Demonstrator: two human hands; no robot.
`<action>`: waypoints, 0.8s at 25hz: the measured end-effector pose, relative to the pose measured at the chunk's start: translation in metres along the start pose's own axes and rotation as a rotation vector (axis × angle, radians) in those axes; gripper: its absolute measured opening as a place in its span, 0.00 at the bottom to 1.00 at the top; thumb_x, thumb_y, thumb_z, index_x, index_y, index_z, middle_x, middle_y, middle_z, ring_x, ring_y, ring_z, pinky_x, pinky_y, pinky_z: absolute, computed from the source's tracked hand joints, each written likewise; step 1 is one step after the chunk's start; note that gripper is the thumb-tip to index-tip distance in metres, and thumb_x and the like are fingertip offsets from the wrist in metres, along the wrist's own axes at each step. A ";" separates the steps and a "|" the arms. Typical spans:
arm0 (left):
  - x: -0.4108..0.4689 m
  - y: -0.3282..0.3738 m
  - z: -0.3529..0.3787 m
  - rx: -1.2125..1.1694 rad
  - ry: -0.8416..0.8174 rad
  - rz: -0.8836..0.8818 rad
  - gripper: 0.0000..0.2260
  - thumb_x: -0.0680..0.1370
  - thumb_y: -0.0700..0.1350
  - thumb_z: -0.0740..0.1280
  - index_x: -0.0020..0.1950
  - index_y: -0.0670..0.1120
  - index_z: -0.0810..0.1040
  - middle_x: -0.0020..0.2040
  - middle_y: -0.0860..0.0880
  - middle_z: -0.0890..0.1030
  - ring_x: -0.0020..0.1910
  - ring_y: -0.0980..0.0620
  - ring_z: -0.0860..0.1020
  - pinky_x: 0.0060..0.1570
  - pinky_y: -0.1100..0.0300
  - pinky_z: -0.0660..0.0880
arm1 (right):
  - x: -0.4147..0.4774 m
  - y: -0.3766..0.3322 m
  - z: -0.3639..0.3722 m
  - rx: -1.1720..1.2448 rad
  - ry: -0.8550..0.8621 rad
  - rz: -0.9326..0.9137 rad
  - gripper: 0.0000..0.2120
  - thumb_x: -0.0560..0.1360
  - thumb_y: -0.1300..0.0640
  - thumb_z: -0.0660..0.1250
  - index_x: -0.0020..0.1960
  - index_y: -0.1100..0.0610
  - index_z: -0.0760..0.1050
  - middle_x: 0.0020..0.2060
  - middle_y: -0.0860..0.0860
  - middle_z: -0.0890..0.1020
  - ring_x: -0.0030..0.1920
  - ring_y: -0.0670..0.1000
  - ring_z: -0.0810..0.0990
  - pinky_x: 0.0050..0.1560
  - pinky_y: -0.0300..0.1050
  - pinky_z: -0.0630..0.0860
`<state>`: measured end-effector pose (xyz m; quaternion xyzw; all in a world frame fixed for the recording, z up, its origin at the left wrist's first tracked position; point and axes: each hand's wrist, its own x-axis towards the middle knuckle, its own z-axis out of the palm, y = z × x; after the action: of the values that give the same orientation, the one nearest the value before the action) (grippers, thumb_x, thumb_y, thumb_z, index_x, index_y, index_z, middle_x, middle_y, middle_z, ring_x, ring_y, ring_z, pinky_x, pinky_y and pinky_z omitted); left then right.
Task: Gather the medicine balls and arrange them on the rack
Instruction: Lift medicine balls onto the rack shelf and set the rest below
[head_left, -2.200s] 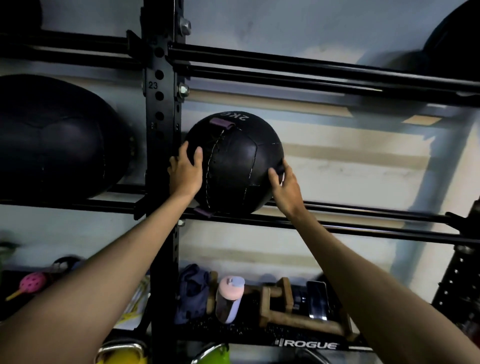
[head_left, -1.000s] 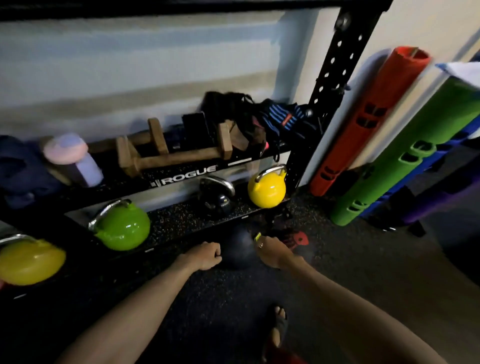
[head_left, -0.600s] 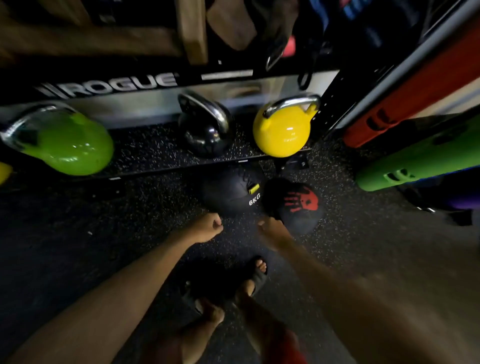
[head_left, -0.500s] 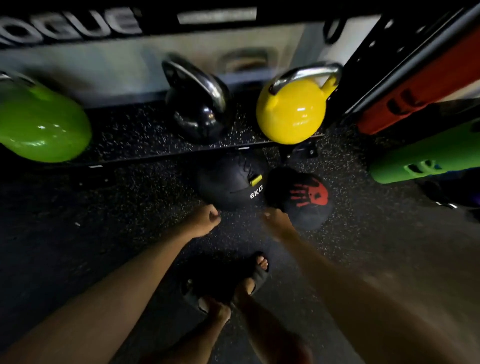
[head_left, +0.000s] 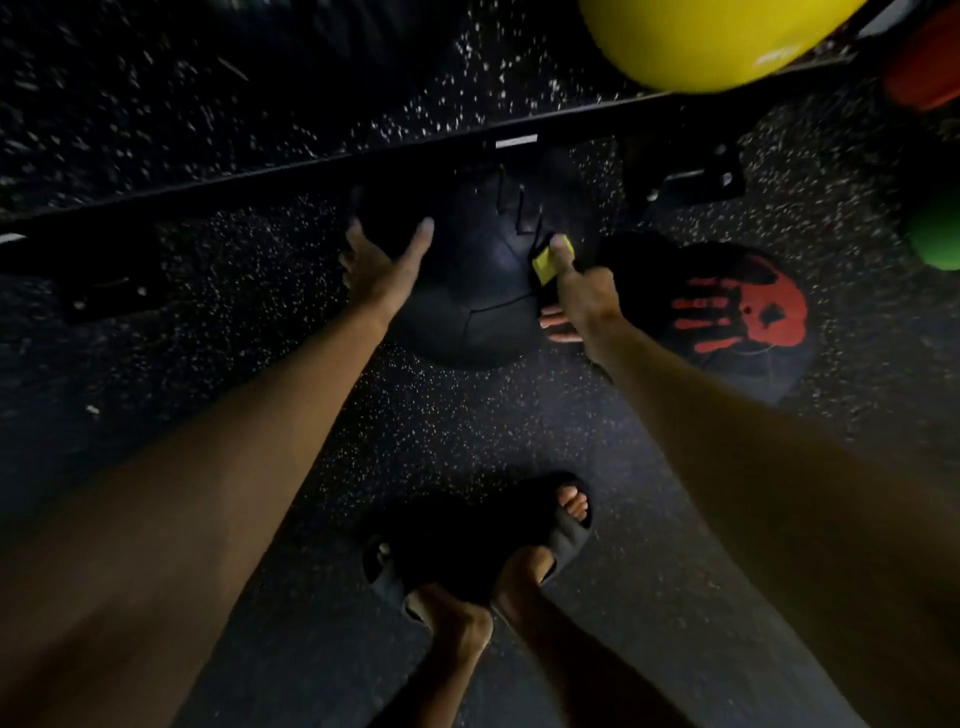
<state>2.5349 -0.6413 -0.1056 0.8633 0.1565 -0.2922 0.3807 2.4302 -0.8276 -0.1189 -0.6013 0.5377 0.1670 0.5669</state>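
Observation:
A black medicine ball with a yellow tag (head_left: 475, 275) lies on the speckled rubber floor against the rack's bottom rail (head_left: 291, 171). My left hand (head_left: 382, 260) presses its left side with fingers spread. My right hand (head_left: 576, 291) cups its right side, thumb beside the yellow tag, fingers curled under. A second black ball with a red handprint (head_left: 727, 312) rests on the floor just right of it, touching my right wrist area. The upper shelves of the rack are out of view.
A yellow kettlebell (head_left: 696, 41) sits on the rack's low shelf at the top right. Red (head_left: 930, 67) and green (head_left: 935, 239) rollers show at the right edge. My feet in black slides (head_left: 483, 551) stand on the floor below the ball.
The view swung from the shelf with the 2 kg ball down to the floor. Both hands went from hovering short of the 6 kg ball to clasping its two sides.

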 end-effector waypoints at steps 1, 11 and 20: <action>0.006 0.002 0.003 -0.024 0.012 -0.013 0.47 0.73 0.68 0.68 0.82 0.52 0.47 0.80 0.41 0.53 0.78 0.38 0.56 0.73 0.43 0.61 | 0.005 0.001 0.004 0.002 0.028 -0.053 0.30 0.80 0.37 0.60 0.59 0.66 0.76 0.47 0.61 0.84 0.39 0.56 0.85 0.41 0.56 0.85; -0.028 -0.034 0.019 0.025 0.033 0.058 0.46 0.71 0.65 0.72 0.79 0.47 0.53 0.74 0.42 0.60 0.72 0.39 0.63 0.68 0.48 0.68 | -0.006 0.068 -0.004 -0.044 0.183 -0.067 0.18 0.85 0.48 0.55 0.60 0.62 0.75 0.55 0.64 0.82 0.54 0.65 0.82 0.53 0.63 0.81; -0.020 -0.003 0.005 0.270 0.084 0.394 0.33 0.77 0.62 0.67 0.76 0.48 0.64 0.74 0.43 0.67 0.72 0.43 0.67 0.67 0.41 0.71 | -0.012 0.117 -0.007 -0.045 0.200 0.083 0.17 0.84 0.52 0.58 0.61 0.64 0.76 0.57 0.65 0.81 0.57 0.66 0.80 0.59 0.61 0.77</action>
<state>2.5158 -0.6439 -0.0975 0.9316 -0.0398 -0.1944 0.3044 2.3252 -0.8022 -0.1653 -0.6046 0.6121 0.1417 0.4895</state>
